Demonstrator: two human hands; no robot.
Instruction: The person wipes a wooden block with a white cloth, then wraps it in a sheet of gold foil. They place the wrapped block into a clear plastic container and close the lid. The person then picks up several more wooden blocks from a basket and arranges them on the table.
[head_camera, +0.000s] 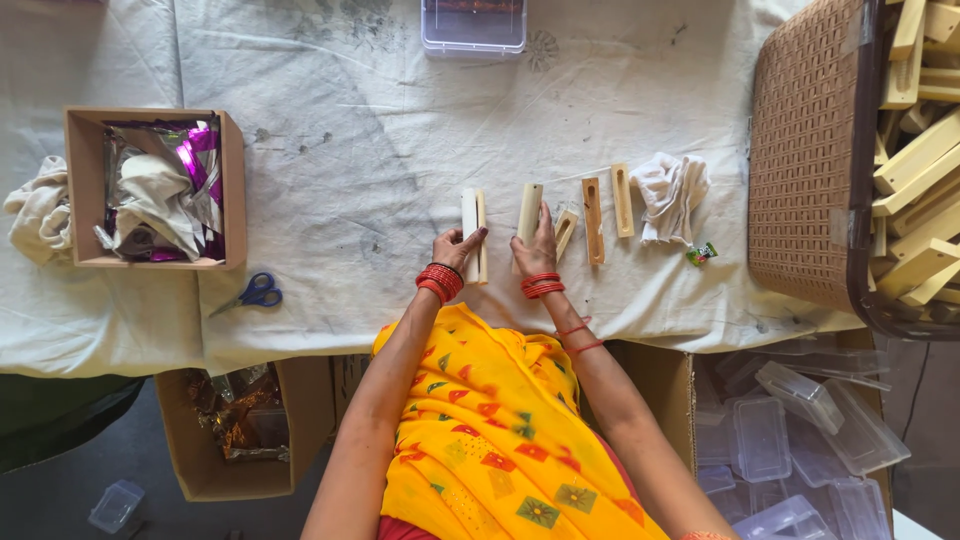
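My left hand (455, 246) rests on a pale wooden block (473, 225) lying upright on the white cloth, fingers on its lower end. My right hand (540, 246) grips a second pale wooden block (529, 212) beside it. Just right of that hand lie a smaller wooden piece (566, 231) and two slotted wooden pieces (593, 219) (622, 198) in a row. Red bangles circle both wrists.
A crumpled white rag (670, 193) lies right of the row. A brown woven basket (812, 150) of wooden blocks fills the right side. A cardboard box (232, 180) with foil wrappers and blue scissors (255, 292) sit left. Clear plastic boxes (800, 440) lie below the table edge.
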